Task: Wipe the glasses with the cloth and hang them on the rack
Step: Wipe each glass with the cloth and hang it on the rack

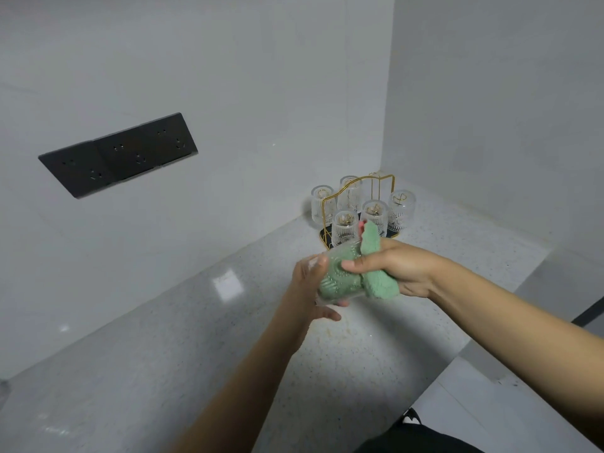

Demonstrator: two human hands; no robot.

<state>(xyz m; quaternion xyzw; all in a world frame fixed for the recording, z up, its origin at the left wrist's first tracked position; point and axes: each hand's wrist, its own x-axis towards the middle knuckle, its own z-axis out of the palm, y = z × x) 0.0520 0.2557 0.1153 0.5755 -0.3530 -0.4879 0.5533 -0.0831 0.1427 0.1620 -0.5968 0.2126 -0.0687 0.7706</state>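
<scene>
My left hand (307, 289) grips a clear ribbed glass (336, 276) held above the counter. A green cloth (372, 256) is stuffed into the glass and spills out of its mouth. My right hand (395, 269) holds that cloth, thumb pressed against the glass. Behind my hands, in the corner, stands a gold wire rack (359, 188) on a dark base. Several ribbed glasses (400, 209) hang upside down on it.
The speckled white counter (183, 341) runs from the corner toward me, its front edge at the right. White walls close the corner. A black socket panel (119, 155) sits on the left wall. The floor lies at lower right.
</scene>
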